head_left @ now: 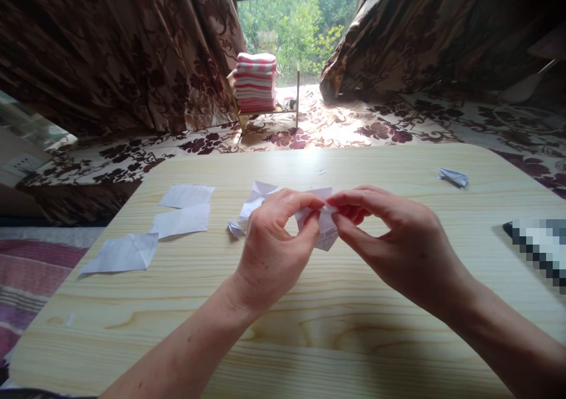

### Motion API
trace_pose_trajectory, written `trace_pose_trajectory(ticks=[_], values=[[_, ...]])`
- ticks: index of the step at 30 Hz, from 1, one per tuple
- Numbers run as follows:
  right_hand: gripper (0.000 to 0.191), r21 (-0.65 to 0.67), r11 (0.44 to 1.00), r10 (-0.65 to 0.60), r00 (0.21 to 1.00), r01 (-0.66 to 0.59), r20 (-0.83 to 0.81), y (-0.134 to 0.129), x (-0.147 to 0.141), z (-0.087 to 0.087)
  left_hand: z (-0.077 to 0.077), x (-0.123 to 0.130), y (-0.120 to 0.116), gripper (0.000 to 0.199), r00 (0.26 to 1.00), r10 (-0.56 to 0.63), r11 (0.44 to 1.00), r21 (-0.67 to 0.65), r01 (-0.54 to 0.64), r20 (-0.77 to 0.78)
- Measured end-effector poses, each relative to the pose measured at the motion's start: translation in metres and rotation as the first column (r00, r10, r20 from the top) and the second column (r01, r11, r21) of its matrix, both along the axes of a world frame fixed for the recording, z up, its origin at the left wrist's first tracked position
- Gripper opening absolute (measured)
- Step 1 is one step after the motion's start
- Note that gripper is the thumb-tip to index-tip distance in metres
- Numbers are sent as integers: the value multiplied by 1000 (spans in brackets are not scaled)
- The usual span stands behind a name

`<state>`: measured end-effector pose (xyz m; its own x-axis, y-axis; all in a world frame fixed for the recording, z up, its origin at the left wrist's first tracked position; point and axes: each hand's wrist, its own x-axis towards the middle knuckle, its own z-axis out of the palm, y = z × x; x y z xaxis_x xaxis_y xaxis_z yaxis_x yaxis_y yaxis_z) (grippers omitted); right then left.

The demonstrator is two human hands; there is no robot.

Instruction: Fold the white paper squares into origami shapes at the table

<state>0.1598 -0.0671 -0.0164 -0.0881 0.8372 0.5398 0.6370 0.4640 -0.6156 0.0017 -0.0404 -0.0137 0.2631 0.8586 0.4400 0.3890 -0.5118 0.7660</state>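
Both hands pinch one white piece of paper (326, 234) above the middle of the table. My left hand (278, 246) grips its left side between thumb and index finger. From the other side, my right hand (384, 228) pinches it, with the fingertips of the two hands close together. The paper shows creases and faint print on its lower part; my fingers cover much of it. Just beyond my left hand lies a creased white sheet (254, 201), partly hidden. A small folded paper piece (236, 230) rests beside that hand.
On the left of the wooden table (212, 340) lie a creased paper (124, 253) and two flat paper pieces, one nearer (182, 220) and one farther (188, 196). A folded paper (454, 177) sits at the far right. Beyond the table, pink-and-white cloths (255, 83) are stacked on a small stand.
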Motion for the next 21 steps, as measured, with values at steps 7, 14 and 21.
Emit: trace_pose_trajectory(ticks=[7,14,21], values=[[10,-20,1000,0,1000,-1,-30,0,0,0,-3,-1,1,22,997,-54,996,67,51,48],[13,-24,1000,-5,996,3,-90,0,-1,-1,-4,-1,3,20,999,-33,997,76,30,43],[13,31,999,16,998,-14,-61,1,-1,4,-3,-2,4,21,998,-55,994,97,53,22]])
